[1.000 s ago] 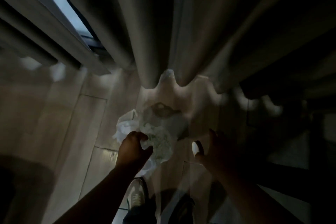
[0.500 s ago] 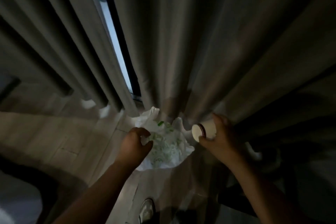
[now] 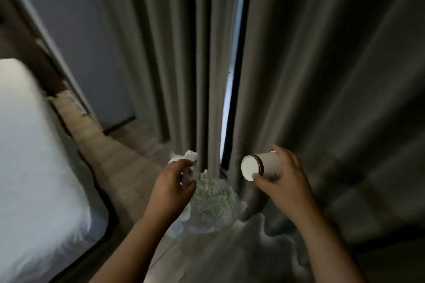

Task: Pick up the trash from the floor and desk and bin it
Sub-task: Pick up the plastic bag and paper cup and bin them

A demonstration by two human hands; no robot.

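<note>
Before a grey curtain [image 3: 322, 76], a crumpled bag [image 3: 213, 200], green print unreadable, was gripped by the left hand [image 3: 171, 187]; a paper cup [image 3: 262, 164] was clasped by the right hand [image 3: 285, 181].

The room is dim, lit mostly by a thin strip of daylight [image 3: 226, 122] showing through the gap between the grey curtains [image 3: 322, 76] in the far middle. That cool light catches the white bed [image 3: 34, 167] on the left, which looks washed out and smeared by motion blur, its edges soft. The curtain folds on the far right sink into deep shadow, almost black at the corner. The paper cup [image 3: 264, 164] and the plastic bag [image 3: 213, 204] stand out pale and fairly sharp, though the bag's green print is too soft to read. The floor [image 3: 128, 167] carries a faint sheen, possibly reflected daylight. Straight lines bow toward the edges of the view.
</note>
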